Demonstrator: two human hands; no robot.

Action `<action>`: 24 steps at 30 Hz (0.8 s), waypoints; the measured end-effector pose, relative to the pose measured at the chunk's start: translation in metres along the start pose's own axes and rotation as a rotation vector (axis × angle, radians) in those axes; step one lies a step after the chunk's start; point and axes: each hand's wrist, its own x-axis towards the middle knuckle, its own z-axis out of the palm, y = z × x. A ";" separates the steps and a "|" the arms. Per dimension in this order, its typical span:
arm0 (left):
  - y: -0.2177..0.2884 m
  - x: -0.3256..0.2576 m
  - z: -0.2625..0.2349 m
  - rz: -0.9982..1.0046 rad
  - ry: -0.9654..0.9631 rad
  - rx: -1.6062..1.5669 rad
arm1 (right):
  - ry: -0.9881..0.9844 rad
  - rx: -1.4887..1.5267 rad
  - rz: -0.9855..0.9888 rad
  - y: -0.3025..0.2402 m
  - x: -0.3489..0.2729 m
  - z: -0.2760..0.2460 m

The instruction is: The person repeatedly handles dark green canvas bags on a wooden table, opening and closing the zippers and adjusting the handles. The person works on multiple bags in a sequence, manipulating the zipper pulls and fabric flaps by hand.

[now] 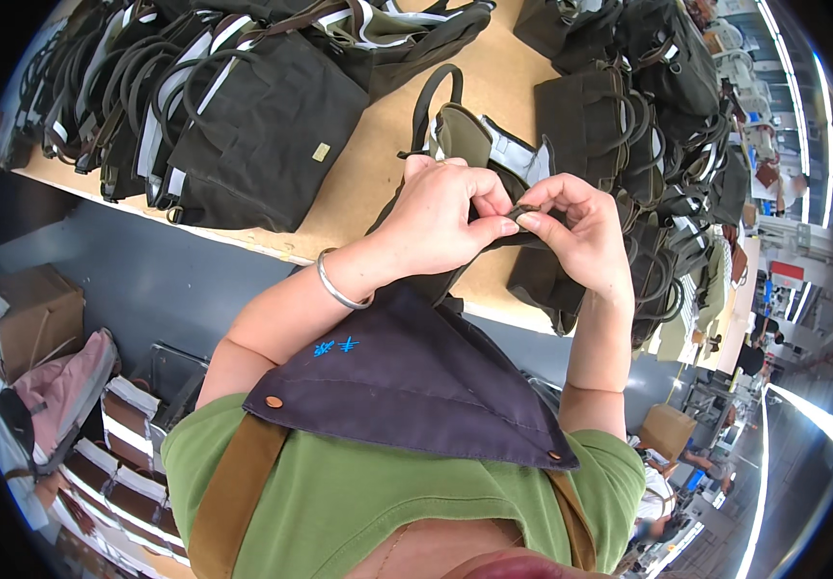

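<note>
My left hand, with a metal bangle on its wrist, is closed in a pinch. My right hand pinches from the other side, and the fingertips of both nearly meet at a small dark strip, perhaps part of the bag under them. That black handbag lies at the table's near edge, partly hidden by my hands and forearm. Its olive lining, a white piece and one upright handle show beyond my hands. How the strip joins the bag I cannot make out.
Black handbags with white-wrapped handles crowd the tan table at left. More black bags stand along the right. A cardboard box and stacked brown-and-white pieces lie lower left. My dark apron touches the near side.
</note>
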 end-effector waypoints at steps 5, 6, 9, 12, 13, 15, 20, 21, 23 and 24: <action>-0.002 -0.003 -0.001 0.098 0.063 0.192 | 0.001 -0.059 0.000 0.002 0.006 0.000; -0.001 -0.003 -0.001 0.106 0.062 0.231 | -0.003 -0.066 -0.015 0.002 0.007 0.001; -0.002 -0.003 -0.005 0.112 0.031 0.267 | -0.001 -0.081 -0.024 0.001 0.008 0.003; -0.010 -0.002 -0.010 0.156 0.034 0.274 | -0.049 -0.111 0.001 0.003 0.014 -0.002; -0.011 -0.002 -0.013 0.179 0.037 0.276 | -0.071 -0.122 0.015 0.004 0.017 -0.004; -0.008 -0.002 -0.022 0.091 -0.066 0.283 | -0.103 -0.095 0.040 0.005 0.021 -0.009; -0.006 -0.001 -0.020 0.052 -0.062 0.264 | -0.168 -0.055 0.043 0.008 0.027 -0.014; -0.006 -0.002 -0.019 0.066 -0.043 0.258 | -0.168 -0.062 0.038 0.007 0.028 -0.014; -0.009 -0.003 -0.014 0.091 -0.007 0.241 | -0.171 -0.076 0.035 0.004 0.027 -0.014; -0.008 -0.003 -0.014 0.100 -0.023 0.258 | -0.187 -0.097 -0.014 0.003 0.025 -0.015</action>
